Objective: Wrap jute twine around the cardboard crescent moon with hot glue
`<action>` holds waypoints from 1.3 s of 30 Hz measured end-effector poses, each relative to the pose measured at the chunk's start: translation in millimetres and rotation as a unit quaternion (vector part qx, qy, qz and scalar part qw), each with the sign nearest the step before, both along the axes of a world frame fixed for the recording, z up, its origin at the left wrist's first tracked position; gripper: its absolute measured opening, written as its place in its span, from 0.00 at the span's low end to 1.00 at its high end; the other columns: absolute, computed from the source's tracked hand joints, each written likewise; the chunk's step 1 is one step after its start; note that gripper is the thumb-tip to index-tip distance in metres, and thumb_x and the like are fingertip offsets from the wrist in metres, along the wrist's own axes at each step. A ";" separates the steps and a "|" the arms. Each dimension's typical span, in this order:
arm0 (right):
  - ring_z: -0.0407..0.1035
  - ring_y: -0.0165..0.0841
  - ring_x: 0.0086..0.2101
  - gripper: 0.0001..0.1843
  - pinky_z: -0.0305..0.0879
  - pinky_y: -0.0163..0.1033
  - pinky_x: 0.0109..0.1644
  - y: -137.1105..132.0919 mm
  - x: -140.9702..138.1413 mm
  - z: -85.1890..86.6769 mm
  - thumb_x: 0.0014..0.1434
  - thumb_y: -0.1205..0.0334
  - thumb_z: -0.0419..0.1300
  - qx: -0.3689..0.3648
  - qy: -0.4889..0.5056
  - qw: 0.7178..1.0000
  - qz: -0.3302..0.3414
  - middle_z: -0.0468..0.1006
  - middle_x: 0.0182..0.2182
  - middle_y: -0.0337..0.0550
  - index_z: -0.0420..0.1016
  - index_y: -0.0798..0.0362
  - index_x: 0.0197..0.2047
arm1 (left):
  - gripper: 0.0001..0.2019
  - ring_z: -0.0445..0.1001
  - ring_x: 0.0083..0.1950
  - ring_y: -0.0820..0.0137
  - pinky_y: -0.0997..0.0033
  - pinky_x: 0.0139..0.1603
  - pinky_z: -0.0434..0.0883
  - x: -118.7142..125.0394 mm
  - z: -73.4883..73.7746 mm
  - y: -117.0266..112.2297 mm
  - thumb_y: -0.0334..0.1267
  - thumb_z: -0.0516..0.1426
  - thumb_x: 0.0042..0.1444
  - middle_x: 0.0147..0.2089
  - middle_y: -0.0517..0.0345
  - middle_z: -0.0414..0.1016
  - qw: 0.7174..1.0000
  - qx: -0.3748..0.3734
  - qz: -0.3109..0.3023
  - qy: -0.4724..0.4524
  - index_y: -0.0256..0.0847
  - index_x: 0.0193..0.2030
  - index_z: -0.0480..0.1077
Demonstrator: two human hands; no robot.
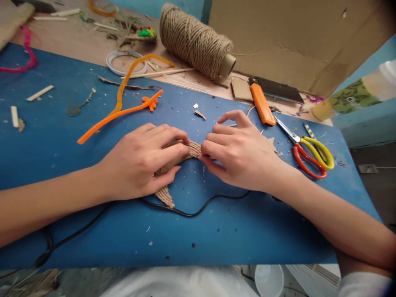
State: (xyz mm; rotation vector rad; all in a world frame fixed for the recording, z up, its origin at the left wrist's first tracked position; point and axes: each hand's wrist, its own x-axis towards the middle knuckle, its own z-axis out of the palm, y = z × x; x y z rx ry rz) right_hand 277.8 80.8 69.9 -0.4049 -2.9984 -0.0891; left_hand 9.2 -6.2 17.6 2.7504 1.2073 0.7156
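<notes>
the left fingers (170, 155) grip one curved brown jute-cord strip (194, 149); the right fingers (215, 149) pinch its right end.

Light-blue walls (369, 126) rise behind a blue-topped table (222, 239).

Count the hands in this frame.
2: the left hand is over the curved twine piece; the right hand is at that piece's upper right end.
</notes>
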 end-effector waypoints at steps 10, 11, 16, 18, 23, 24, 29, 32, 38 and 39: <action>0.71 0.39 0.35 0.18 0.61 0.53 0.65 -2.6 -2.2 -7.6 0.79 0.64 0.54 -0.041 0.006 0.999 -0.029 0.82 0.30 0.40 0.77 0.49 0.35 | 0.14 0.83 0.61 0.52 0.48 0.55 0.75 -1.0 1.5 0.6 0.35 0.57 0.75 0.66 0.47 0.82 1.000 0.006 -0.007 -0.004 0.49 0.63 0.73; 0.71 0.38 0.34 0.18 0.61 0.53 0.65 -2.7 -2.2 -7.9 0.79 0.64 0.54 -0.045 0.010 0.998 -0.033 0.82 0.29 0.40 0.76 0.49 0.35 | 0.14 0.83 0.61 0.53 0.49 0.55 0.74 -1.1 1.4 0.4 0.34 0.57 0.75 0.67 0.48 0.82 1.000 0.007 -0.007 -0.003 0.49 0.63 0.73; 0.71 0.38 0.33 0.17 0.60 0.52 0.64 -3.8 -2.0 -7.5 0.78 0.64 0.55 -0.078 0.016 0.996 -0.042 0.81 0.29 0.40 0.75 0.49 0.34 | 0.13 0.83 0.60 0.51 0.49 0.55 0.74 -1.5 -0.6 0.6 0.34 0.58 0.74 0.67 0.46 0.82 1.000 0.012 -0.008 -0.004 0.47 0.61 0.76; 0.71 0.38 0.33 0.17 0.60 0.51 0.65 -4.6 -2.4 -7.2 0.77 0.65 0.56 -0.085 0.018 0.995 -0.044 0.81 0.29 0.40 0.75 0.49 0.34 | 0.13 0.83 0.60 0.51 0.48 0.56 0.75 -1.5 -1.1 0.8 0.34 0.59 0.73 0.67 0.46 0.82 1.000 0.010 -0.009 -0.011 0.47 0.60 0.77; 0.70 0.37 0.32 0.17 0.60 0.51 0.63 -6.9 -3.7 -7.8 0.76 0.65 0.56 -0.088 0.025 0.993 -0.071 0.80 0.28 0.40 0.75 0.49 0.32 | 0.12 0.84 0.60 0.54 0.50 0.57 0.76 -1.5 -0.7 0.1 0.34 0.58 0.75 0.67 0.49 0.82 1.000 0.007 -0.003 -0.010 0.49 0.61 0.74; 0.70 0.37 0.32 0.17 0.60 0.51 0.63 -7.2 -3.9 -8.1 0.76 0.65 0.56 -0.092 0.026 0.993 -0.075 0.80 0.28 0.40 0.75 0.49 0.32 | 0.12 0.84 0.60 0.54 0.51 0.57 0.76 -1.6 -0.6 -0.2 0.35 0.58 0.75 0.67 0.50 0.82 1.000 0.009 -0.004 -0.011 0.49 0.61 0.74; 0.71 0.37 0.33 0.16 0.59 0.52 0.65 -8.7 -4.6 -10.2 0.74 0.64 0.58 -0.120 0.030 0.989 -0.084 0.80 0.28 0.40 0.77 0.50 0.32 | 0.10 0.83 0.61 0.53 0.51 0.59 0.77 -1.5 1.4 -1.2 0.33 0.58 0.76 0.67 0.46 0.82 1.000 0.012 -0.013 -0.012 0.45 0.60 0.75; 0.71 0.38 0.33 0.15 0.58 0.53 0.64 -9.9 -5.3 -10.8 0.73 0.64 0.59 -0.118 0.035 0.988 -0.097 0.81 0.28 0.40 0.76 0.50 0.32 | 0.11 0.84 0.61 0.53 0.52 0.59 0.77 -1.1 3.5 -1.3 0.33 0.59 0.75 0.67 0.47 0.82 1.000 0.007 -0.012 -0.016 0.45 0.60 0.76; 0.73 0.43 0.41 0.13 0.57 0.52 0.52 -11.8 -5.3 -7.9 0.74 0.63 0.61 -0.093 0.018 0.989 -0.110 0.85 0.36 0.46 0.77 0.51 0.35 | 0.12 0.85 0.60 0.53 0.52 0.56 0.78 -0.5 5.5 -1.4 0.34 0.59 0.75 0.66 0.49 0.83 1.000 0.002 -0.008 -0.009 0.49 0.61 0.73; 0.72 0.44 0.43 0.12 0.57 0.52 0.50 -11.8 -5.0 -7.1 0.74 0.62 0.62 -0.083 0.019 0.990 -0.111 0.85 0.38 0.47 0.78 0.51 0.36 | 0.11 0.85 0.60 0.54 0.52 0.57 0.78 -0.3 5.2 -1.4 0.34 0.59 0.75 0.66 0.49 0.83 1.000 0.003 -0.007 -0.009 0.48 0.61 0.73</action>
